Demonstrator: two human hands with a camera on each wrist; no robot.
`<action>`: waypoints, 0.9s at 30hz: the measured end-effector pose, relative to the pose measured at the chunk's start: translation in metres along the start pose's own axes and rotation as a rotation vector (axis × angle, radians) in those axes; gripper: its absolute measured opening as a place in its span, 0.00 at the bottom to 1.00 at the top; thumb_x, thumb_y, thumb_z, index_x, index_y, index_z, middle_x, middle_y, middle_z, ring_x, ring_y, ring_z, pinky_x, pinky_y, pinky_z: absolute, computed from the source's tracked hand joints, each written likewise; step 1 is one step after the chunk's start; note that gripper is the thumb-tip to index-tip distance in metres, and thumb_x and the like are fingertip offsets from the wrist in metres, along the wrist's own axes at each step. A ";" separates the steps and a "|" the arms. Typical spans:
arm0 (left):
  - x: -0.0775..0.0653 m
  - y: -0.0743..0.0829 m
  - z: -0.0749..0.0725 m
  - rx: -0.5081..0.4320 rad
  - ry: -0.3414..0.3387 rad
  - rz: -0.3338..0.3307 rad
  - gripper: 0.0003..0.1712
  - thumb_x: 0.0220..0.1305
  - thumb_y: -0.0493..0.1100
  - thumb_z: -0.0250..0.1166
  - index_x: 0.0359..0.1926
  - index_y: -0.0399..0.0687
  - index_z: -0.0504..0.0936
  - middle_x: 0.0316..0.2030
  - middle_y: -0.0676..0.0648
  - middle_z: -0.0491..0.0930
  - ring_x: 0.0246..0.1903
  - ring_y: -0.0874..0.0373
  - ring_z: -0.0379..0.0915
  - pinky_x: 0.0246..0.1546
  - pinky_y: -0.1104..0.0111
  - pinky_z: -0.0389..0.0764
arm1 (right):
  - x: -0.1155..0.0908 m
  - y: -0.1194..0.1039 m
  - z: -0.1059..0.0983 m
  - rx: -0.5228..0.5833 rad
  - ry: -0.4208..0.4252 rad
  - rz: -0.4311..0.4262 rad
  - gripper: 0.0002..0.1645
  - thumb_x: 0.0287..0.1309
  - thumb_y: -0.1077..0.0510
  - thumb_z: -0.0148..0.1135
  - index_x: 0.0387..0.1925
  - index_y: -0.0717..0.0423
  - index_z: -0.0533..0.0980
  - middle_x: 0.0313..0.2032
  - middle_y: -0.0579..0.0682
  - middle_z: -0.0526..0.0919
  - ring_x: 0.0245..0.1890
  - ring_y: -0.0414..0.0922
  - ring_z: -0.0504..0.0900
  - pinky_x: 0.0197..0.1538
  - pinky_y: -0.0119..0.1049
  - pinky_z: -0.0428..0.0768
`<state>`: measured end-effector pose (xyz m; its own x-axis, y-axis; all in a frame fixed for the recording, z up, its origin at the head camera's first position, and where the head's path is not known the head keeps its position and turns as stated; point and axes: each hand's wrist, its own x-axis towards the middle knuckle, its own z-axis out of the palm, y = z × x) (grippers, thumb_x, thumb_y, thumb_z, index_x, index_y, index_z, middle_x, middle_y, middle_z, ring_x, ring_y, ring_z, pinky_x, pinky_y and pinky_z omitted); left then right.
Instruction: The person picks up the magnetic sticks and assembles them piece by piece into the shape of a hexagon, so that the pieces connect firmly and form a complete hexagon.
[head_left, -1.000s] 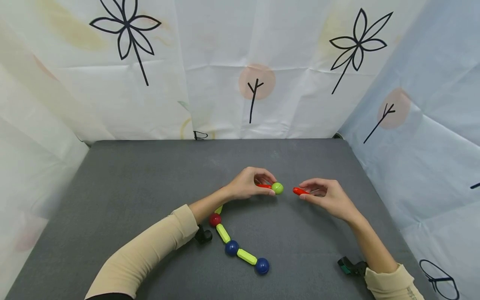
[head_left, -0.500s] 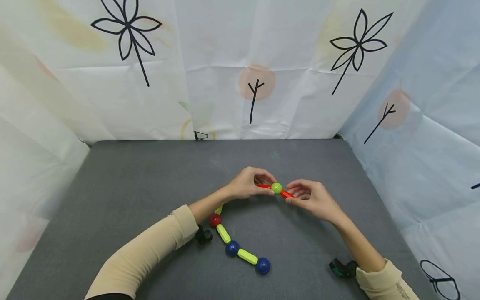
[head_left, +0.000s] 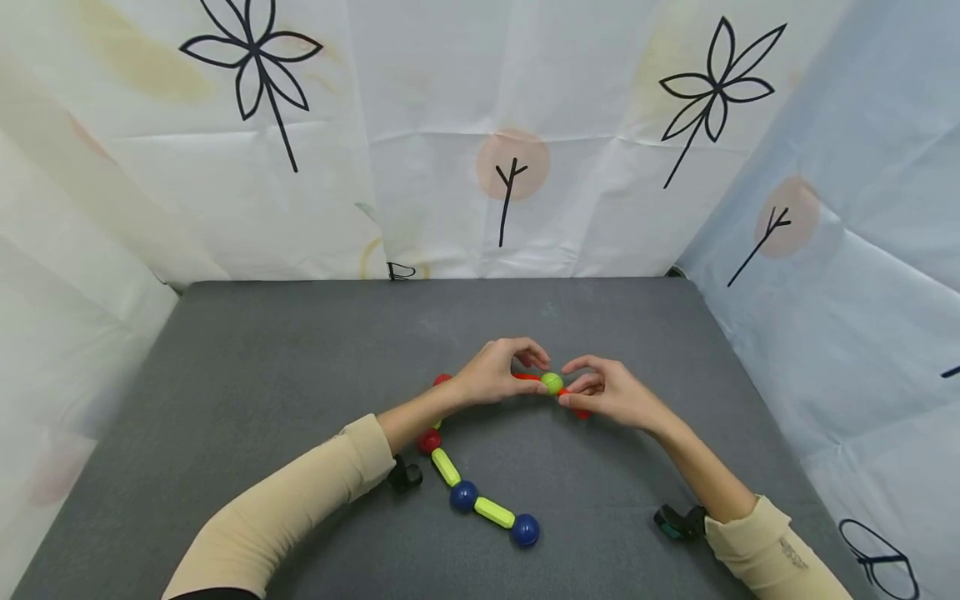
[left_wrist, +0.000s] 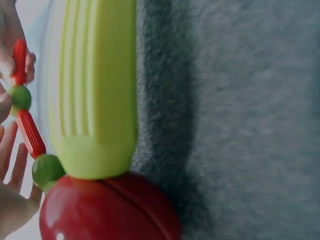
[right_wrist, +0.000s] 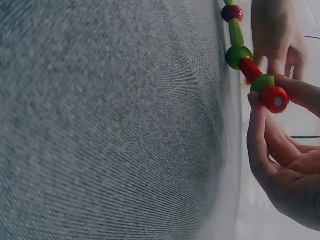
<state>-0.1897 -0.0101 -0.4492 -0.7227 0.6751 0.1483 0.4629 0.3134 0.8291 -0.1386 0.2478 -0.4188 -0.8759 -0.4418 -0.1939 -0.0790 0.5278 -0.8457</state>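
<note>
A chain of magnetic building rods and balls curves over the grey table. My left hand (head_left: pixel 495 367) pinches a green ball (head_left: pixel 552 383), with a red rod (head_left: pixel 528 377) running back from it under the fingers. A second red rod (head_left: pixel 582 413) sits on the ball's other side, held between thumb and finger of my right hand (head_left: pixel 615 396). In the right wrist view its end (right_wrist: pixel 278 102) faces the camera. Another green ball (left_wrist: pixel 47 170) joins the first red rod in the left wrist view. My left forearm hides part of the chain from above.
The chain's near part lies on the table (head_left: pixel 300 358): a red ball (head_left: pixel 430 440), yellow-green rods (head_left: pixel 495 512) and two blue balls (head_left: pixel 463 497). Dark wrist cameras (head_left: pixel 678 523) sit under both forearms. White patterned cloth (head_left: pixel 435 183) hangs behind and at the sides.
My right hand has moved left, bringing its red rod to the green ball. The rod now angles towards me. The left hand has shifted slightly, and a far red ball shows beyond its forearm.
</note>
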 end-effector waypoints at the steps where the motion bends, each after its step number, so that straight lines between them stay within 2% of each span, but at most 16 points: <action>1: -0.002 0.002 0.000 0.021 0.011 0.012 0.22 0.65 0.44 0.80 0.57 0.45 0.85 0.53 0.48 0.92 0.54 0.51 0.84 0.61 0.60 0.84 | 0.001 0.001 0.000 0.006 -0.013 0.010 0.32 0.71 0.59 0.72 0.67 0.72 0.72 0.44 0.63 0.93 0.38 0.49 0.92 0.42 0.34 0.85; 4: -0.009 0.009 -0.001 0.043 0.017 0.054 0.22 0.66 0.44 0.80 0.57 0.43 0.85 0.49 0.48 0.91 0.47 0.54 0.82 0.53 0.66 0.84 | 0.003 0.003 0.001 0.022 -0.059 0.031 0.32 0.71 0.59 0.72 0.68 0.72 0.71 0.43 0.63 0.94 0.37 0.44 0.91 0.43 0.34 0.84; 6: -0.016 0.016 -0.002 0.034 -0.009 0.080 0.21 0.67 0.43 0.79 0.57 0.42 0.85 0.46 0.48 0.91 0.39 0.58 0.81 0.43 0.72 0.82 | 0.004 0.004 0.002 0.026 -0.093 0.034 0.33 0.72 0.58 0.71 0.68 0.72 0.70 0.43 0.63 0.94 0.37 0.42 0.91 0.43 0.34 0.84; 10: -0.036 0.030 -0.001 -0.036 -0.152 0.080 0.20 0.67 0.40 0.78 0.57 0.41 0.85 0.44 0.46 0.92 0.23 0.66 0.75 0.29 0.76 0.77 | 0.007 0.007 0.006 0.031 -0.161 0.021 0.33 0.73 0.58 0.70 0.68 0.73 0.69 0.43 0.63 0.94 0.38 0.39 0.91 0.44 0.33 0.84; 12: -0.049 0.036 0.000 -0.066 -0.236 0.047 0.21 0.67 0.40 0.78 0.58 0.40 0.84 0.44 0.46 0.93 0.19 0.69 0.72 0.26 0.76 0.76 | 0.008 0.008 0.009 0.031 -0.187 0.019 0.32 0.73 0.59 0.70 0.68 0.73 0.69 0.43 0.63 0.94 0.38 0.38 0.91 0.43 0.32 0.84; 14: -0.064 0.043 0.003 -0.108 -0.306 -0.014 0.20 0.68 0.39 0.78 0.58 0.40 0.84 0.44 0.46 0.94 0.16 0.70 0.72 0.23 0.76 0.75 | 0.009 0.008 0.012 0.032 -0.206 0.023 0.32 0.73 0.58 0.70 0.68 0.72 0.70 0.43 0.62 0.94 0.37 0.38 0.90 0.42 0.31 0.83; 17: -0.086 0.049 0.009 -0.159 -0.365 -0.120 0.19 0.68 0.39 0.78 0.57 0.41 0.84 0.42 0.51 0.94 0.12 0.69 0.72 0.19 0.76 0.76 | 0.009 0.006 0.017 0.046 -0.222 0.039 0.34 0.71 0.57 0.72 0.68 0.71 0.70 0.42 0.60 0.94 0.36 0.39 0.91 0.41 0.32 0.84; 21: -0.110 0.055 0.017 -0.191 -0.405 -0.232 0.18 0.66 0.39 0.79 0.55 0.45 0.84 0.40 0.57 0.94 0.10 0.67 0.74 0.16 0.72 0.79 | 0.009 0.003 0.023 0.086 -0.240 0.061 0.34 0.70 0.58 0.73 0.67 0.72 0.70 0.41 0.61 0.94 0.35 0.40 0.92 0.42 0.35 0.89; 24: -0.121 0.059 0.022 -0.161 -0.413 -0.271 0.19 0.66 0.39 0.79 0.55 0.47 0.84 0.40 0.60 0.93 0.09 0.68 0.74 0.16 0.71 0.81 | 0.008 0.001 0.028 0.110 -0.252 0.073 0.33 0.69 0.60 0.74 0.67 0.73 0.70 0.40 0.60 0.94 0.34 0.39 0.92 0.42 0.36 0.90; 27: -0.127 0.062 0.025 -0.118 -0.392 -0.295 0.20 0.66 0.38 0.79 0.55 0.49 0.83 0.40 0.62 0.92 0.09 0.69 0.74 0.16 0.73 0.80 | 0.008 -0.001 0.032 0.121 -0.248 0.073 0.34 0.68 0.60 0.74 0.67 0.73 0.70 0.39 0.60 0.94 0.33 0.38 0.91 0.42 0.36 0.90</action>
<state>-0.0564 -0.0599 -0.4299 -0.5563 0.7765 -0.2960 0.1905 0.4658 0.8641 -0.1301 0.2209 -0.4354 -0.7328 -0.5776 -0.3597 0.0507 0.4808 -0.8753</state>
